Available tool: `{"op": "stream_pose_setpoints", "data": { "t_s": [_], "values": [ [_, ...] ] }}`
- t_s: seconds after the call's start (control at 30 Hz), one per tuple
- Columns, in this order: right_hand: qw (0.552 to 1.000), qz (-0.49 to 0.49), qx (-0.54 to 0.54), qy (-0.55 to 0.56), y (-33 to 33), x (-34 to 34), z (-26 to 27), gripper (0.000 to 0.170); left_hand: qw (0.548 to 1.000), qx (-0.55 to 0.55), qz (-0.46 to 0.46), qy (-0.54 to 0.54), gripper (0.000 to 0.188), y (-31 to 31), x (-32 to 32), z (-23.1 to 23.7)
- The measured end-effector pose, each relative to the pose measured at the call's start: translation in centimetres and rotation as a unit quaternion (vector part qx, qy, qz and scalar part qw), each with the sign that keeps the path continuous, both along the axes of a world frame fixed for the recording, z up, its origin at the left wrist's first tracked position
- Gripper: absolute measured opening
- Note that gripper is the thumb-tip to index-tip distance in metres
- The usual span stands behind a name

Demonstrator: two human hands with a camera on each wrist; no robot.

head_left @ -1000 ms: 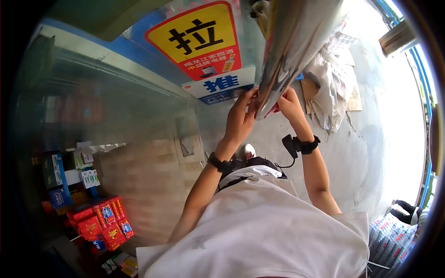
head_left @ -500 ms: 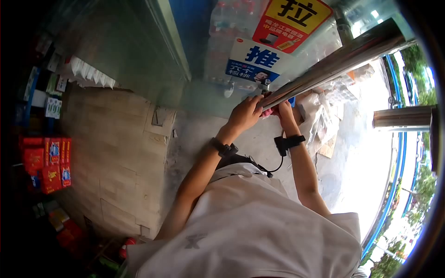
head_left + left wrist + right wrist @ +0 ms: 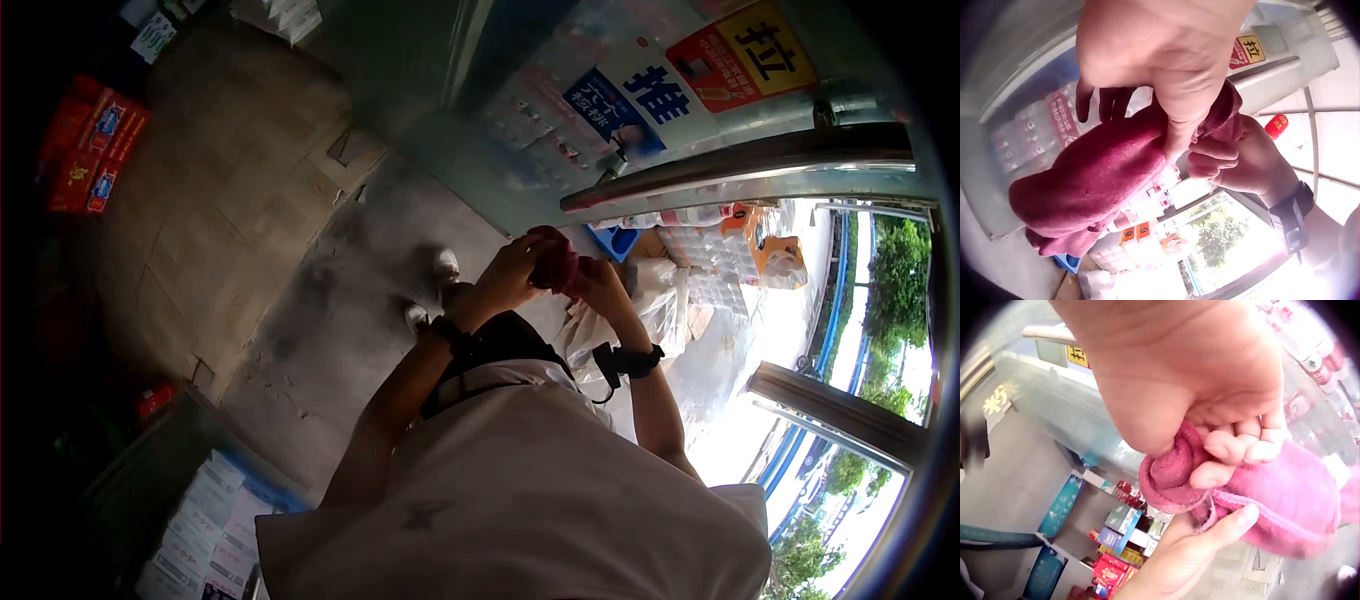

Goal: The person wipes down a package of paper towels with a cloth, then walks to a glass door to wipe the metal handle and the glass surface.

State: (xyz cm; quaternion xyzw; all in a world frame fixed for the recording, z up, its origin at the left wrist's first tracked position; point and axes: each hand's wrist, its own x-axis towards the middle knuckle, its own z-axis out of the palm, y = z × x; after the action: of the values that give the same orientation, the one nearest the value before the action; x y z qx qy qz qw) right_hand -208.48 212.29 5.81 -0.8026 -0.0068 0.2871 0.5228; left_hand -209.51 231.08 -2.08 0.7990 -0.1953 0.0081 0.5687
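Note:
A dark red cloth (image 3: 553,262), bunched up, is held between both hands in front of the body. The left hand (image 3: 508,275) grips its left part; in the left wrist view the thumb of the left hand (image 3: 1160,69) presses on the cloth (image 3: 1097,172), which hangs out in a thick fold. My right hand (image 3: 603,290) pinches the other end. Seen from the right wrist, the fingers of the right hand (image 3: 1191,381) curl round a rolled end of the pink-looking cloth (image 3: 1291,494). The metal door handle (image 3: 740,172) lies just beyond the hands, apart from them.
The glass door with a blue and white sticker (image 3: 655,92) and a yellow and red sticker (image 3: 742,55) stands ahead. Wrapped bottles (image 3: 705,262) and plastic sheeting (image 3: 650,290) are at the right. Red boxes (image 3: 92,145) are at the far left, stacked white packs (image 3: 205,530) at the lower left.
Both hands have come off the end of the metal handle, with the cloth between them now in plain sight. The view has turned, and the handle and stickers appear farther right.

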Motion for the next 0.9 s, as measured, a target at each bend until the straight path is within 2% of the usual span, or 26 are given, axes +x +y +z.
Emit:
{"op": "stream_pose_setpoints", "data": {
  "t_s": [0.03, 0.07, 0.1, 0.13, 0.2, 0.23, 0.3, 0.33, 0.4, 0.47, 0.5, 0.53, 0.63, 0.73, 0.8, 0.83, 0.9],
  "values": [
    [0.996, 0.064, -0.062, -0.022, -0.1, 0.6, 0.6, 0.027, 1.0, 0.001, 0.016, 0.005, 0.061, 0.8, -0.4, 0.8],
    [0.995, 0.081, -0.055, -0.024, 0.1, 1.2, 0.4, 0.027, 0.999, 0.003, 0.032, 0.01, 0.059, 1.5, -0.8, 1.3],
    [0.994, 0.108, -0.015, -0.021, 0.3, 1.7, 0.1, 0.026, 0.997, -0.009, 0.07, 0.003, 0.049, 2.0, -1.3, 1.3],
    [0.99, 0.137, 0.025, -0.019, 0.5, 2.5, -0.2, 0.025, 0.996, -0.002, 0.09, 0.002, 0.049, 2.9, -1.6, 2.0],
    [0.982, 0.184, 0.036, -0.002, 0.4, 4.4, -2.8, 0.025, 0.984, 0.036, 0.078, 0.155, 0.043, 4.6, -2.5, 3.4],
    [0.977, 0.21, 0.04, 0.017, 1.1, 5.1, -2.9, 0.024, 0.981, 0.039, 0.099, 0.16, 0.043, 5.0, -3.0, 3.0],
    [0.974, 0.219, 0.058, -0.006, 2.7, 5.9, -1.0, 0.024, 0.961, 0.138, 0.141, 0.195, 0.037, 5.8, -3.4, 1.7],
    [0.974, 0.211, 0.07, -0.031, 3.6, 6.5, -0.1, 0.025, 0.957, 0.138, 0.157, 0.199, 0.037, 6.1, -3.4, 3.0],
    [0.966, 0.254, 0.044, -0.037, 4.8, 8.3, -1.1, 0.024, 0.962, 0.047, 0.253, 0.086, 0.028, 5.6, -5.3, 4.9],
    [0.953, 0.299, 0.008, -0.034, 4.1, 6.8, -2.3, 0.025, 0.944, 0.014, 0.294, 0.15, 0.024, 4.1, -8.2, 4.0],
    [0.962, 0.269, 0.037, -0.019, 5.0, 7.2, -3.9, 0.026, 0.928, -0.008, 0.329, 0.176, 0.021, 5.0, -8.2, 3.2],
    [0.969, 0.236, 0.067, -0.005, 6.6, 7.7, -4.2, 0.028, 0.925, 0.02, 0.342, 0.161, 0.021, 5.3, -8.9, 2.1],
    [0.962, 0.259, 0.083, -0.03, 9.6, 7.5, -3.8, 0.032, 0.909, 0.072, 0.366, 0.186, 0.02, 6.4, -13.1, 0.9],
    [0.966, 0.256, 0.031, -0.009, 12.5, 5.9, -3.9, 0.035, 0.889, 0.044, 0.418, 0.183, 0.02, 8.0, -16.5, 1.3],
    [0.961, 0.273, 0.047, -0.02, 14.9, 3.5, -3.0, 0.038, 0.855, -0.099, 0.466, 0.207, 0.014, 9.0, -19.3, 2.0],
    [0.959, 0.276, 0.061, -0.024, 16.1, 1.7, -2.3, 0.041, 0.85, -0.1, 0.476, 0.2, 0.014, 9.6, -21.0, 2.2],
    [0.959, 0.264, 0.102, -0.023, 19.0, -2.8, -0.6, 0.041, 0.87, -0.102, 0.449, 0.177, 0.016, 11.3, -24.6, 2.5]
  ]
}}
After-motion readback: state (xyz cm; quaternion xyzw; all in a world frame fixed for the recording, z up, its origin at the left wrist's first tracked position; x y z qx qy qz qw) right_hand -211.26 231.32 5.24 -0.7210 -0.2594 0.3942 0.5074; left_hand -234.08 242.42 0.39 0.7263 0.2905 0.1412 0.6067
